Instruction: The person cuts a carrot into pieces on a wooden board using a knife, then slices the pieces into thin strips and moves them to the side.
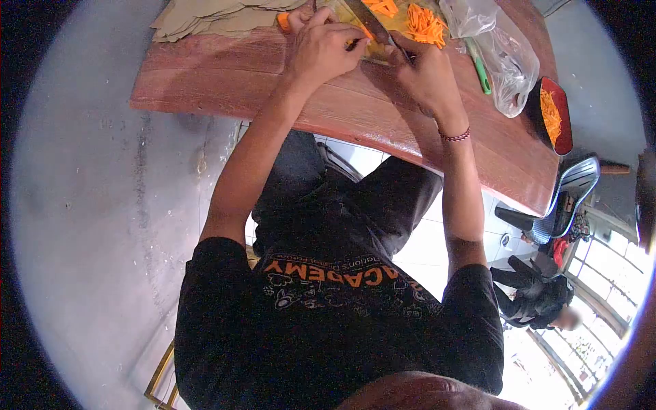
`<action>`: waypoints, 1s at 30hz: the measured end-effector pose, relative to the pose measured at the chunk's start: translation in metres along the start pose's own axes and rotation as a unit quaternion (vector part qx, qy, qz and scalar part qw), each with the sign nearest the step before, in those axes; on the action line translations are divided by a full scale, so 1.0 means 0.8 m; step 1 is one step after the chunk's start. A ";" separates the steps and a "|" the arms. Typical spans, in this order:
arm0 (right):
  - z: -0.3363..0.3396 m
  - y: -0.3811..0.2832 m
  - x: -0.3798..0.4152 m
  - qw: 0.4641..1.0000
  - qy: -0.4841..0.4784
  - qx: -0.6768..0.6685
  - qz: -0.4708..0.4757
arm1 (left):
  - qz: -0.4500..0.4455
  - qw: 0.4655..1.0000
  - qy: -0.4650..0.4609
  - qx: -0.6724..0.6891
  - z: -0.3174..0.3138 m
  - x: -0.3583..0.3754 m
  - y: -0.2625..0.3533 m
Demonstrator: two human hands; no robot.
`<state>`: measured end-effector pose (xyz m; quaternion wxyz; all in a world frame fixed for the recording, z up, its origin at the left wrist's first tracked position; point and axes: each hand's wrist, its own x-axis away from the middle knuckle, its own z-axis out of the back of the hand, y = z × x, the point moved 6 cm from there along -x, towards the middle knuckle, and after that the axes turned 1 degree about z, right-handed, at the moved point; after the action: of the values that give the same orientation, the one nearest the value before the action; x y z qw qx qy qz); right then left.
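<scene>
At the top of the head view, my right hand (429,76) is closed around the handle of a knife (370,20), whose blade points up and to the left. My left hand (326,51) has its fingers curled beside the blade, holding a thin orange carrot piece (367,32); part of it is hidden by the fingers. Another chunk of carrot (283,22) shows at the left hand's outer side. Under both hands lies a yellowish cutting board (377,55). A heap of carrot strips (425,26) rests right of the blade, and more carrot slices (383,7) lie beyond it.
Brown paper (198,22) covers the table's far left. Right of the board are a clear plastic bag (511,72) and a green-handled tool (481,68). A red-and-black container (563,113) holds carrot strips near the reddish wooden table's (499,154) right edge. Another person (536,294) is at lower right.
</scene>
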<state>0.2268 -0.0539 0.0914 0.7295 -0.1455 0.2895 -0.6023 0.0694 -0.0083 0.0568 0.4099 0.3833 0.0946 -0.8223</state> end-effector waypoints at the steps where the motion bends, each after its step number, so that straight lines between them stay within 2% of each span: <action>1: -0.001 0.002 0.000 1.000 0.008 -0.003 -0.004 | -0.003 1.000 -0.005 -0.008 0.002 -0.001 0.002; 8: 0.001 -0.008 -0.011 0.999 0.006 0.021 0.037 | 0.016 0.999 -0.027 0.011 0.001 -0.002 0.002; 10: -0.005 -0.005 -0.023 0.999 -0.029 0.025 0.011 | -0.007 0.999 0.013 0.036 -0.002 -0.001 -0.001; 16: -0.022 0.018 -0.053 0.999 -0.041 0.014 -0.030 | 0.004 1.000 -0.019 0.016 0.000 0.000 0.000; 19: -0.012 0.016 -0.041 1.000 -0.022 0.004 -0.010 | 0.004 1.000 -0.016 0.015 0.003 -0.002 0.002; 22: 0.002 0.007 -0.021 0.999 -0.014 -0.021 -0.035 | -0.013 1.000 0.013 0.011 0.007 -0.002 0.006; 26: 0.010 -0.001 -0.009 0.999 -0.024 -0.011 -0.034 | -0.014 1.000 0.001 0.002 0.007 -0.001 0.005; 30: 0.004 0.012 0.000 0.999 0.012 -0.044 -0.030 | -0.001 1.000 -0.011 0.000 0.002 0.000 0.003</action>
<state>0.2366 -0.0520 0.0883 0.7005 -0.1787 0.3198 -0.6124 0.0702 -0.0103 0.0583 0.4102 0.3745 0.0901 -0.8267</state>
